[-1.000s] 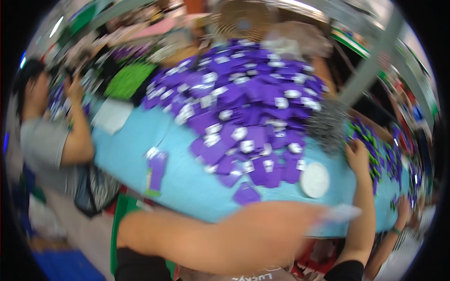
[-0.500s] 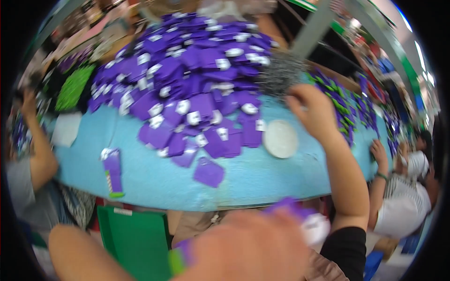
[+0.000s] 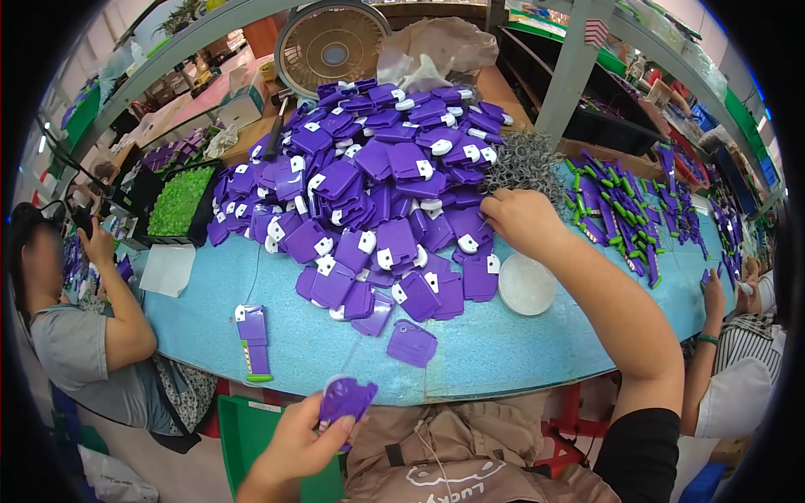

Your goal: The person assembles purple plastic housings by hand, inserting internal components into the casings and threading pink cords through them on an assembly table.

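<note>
My left hand (image 3: 303, 443), low in front of my lap, grips a flat purple plastic part (image 3: 347, 399) between thumb and fingers. Past the table's near side reaches my right hand (image 3: 528, 220), fingertips pinched together where the heap of purple plastic parts (image 3: 337, 181) meets a tangled pile of small grey metal coils (image 3: 527, 161). Whatever its fingertips hold is too small to tell. Many parts in the heap have white rounded ends. One loose purple part (image 3: 412, 343) lies nearest me, and a longer purple piece with a green end (image 3: 257, 342) lies to its left.
A round white dish (image 3: 527, 285) sits below my right wrist. Purple-and-green pieces (image 3: 616, 214) are piled at right. A black bin of green parts (image 3: 180, 201), white paper (image 3: 167, 270) and a co-worker (image 3: 92, 335) are at left. A green tray (image 3: 251, 440) is below the table edge.
My left hand has dropped away from close to the camera, toward the lower left, still holding a purple part. My right hand has shifted to the edge of the purple heap.
</note>
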Demonstrator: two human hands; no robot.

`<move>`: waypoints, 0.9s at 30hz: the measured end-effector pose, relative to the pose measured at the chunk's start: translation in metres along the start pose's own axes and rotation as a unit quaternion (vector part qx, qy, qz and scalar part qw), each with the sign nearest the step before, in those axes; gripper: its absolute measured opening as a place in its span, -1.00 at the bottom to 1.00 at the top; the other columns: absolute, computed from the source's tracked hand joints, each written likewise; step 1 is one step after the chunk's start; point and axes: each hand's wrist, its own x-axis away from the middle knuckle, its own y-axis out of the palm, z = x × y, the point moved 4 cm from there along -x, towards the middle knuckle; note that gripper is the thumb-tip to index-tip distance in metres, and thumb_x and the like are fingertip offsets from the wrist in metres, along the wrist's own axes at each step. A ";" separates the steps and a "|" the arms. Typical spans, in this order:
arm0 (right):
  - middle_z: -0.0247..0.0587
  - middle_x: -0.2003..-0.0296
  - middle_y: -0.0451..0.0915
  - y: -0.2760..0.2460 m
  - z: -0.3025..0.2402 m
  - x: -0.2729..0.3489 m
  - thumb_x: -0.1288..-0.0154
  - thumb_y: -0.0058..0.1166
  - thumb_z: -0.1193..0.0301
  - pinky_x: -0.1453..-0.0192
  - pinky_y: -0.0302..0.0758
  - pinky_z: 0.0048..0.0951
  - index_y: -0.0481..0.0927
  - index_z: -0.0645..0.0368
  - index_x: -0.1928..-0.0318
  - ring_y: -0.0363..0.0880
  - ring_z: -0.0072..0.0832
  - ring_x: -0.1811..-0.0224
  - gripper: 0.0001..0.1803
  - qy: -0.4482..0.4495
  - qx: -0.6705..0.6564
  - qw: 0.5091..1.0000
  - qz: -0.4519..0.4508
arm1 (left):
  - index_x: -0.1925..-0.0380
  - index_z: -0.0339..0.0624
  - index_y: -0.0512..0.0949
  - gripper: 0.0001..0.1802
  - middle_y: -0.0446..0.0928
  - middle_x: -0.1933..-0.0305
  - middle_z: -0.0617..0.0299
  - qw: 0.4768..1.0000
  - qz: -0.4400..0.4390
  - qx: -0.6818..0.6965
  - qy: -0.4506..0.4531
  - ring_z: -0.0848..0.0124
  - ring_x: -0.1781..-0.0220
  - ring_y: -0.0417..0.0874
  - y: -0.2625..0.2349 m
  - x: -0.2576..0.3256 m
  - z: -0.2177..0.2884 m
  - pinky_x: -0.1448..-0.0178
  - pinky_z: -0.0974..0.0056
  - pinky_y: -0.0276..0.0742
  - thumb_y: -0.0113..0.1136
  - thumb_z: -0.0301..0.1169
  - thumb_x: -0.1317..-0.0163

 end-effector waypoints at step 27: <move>-0.07 0.49 0.56 0.011 0.003 -0.016 -0.04 0.09 0.37 0.30 0.47 -0.18 0.51 0.18 0.35 0.56 -0.14 0.38 -0.83 0.087 -0.119 0.986 -0.082 | 0.11 -0.30 0.32 -0.75 0.55 0.29 -0.02 0.908 0.238 0.344 0.035 0.33 0.35 0.60 0.031 -0.049 -0.031 0.21 0.25 0.54 0.00 -0.47 -0.22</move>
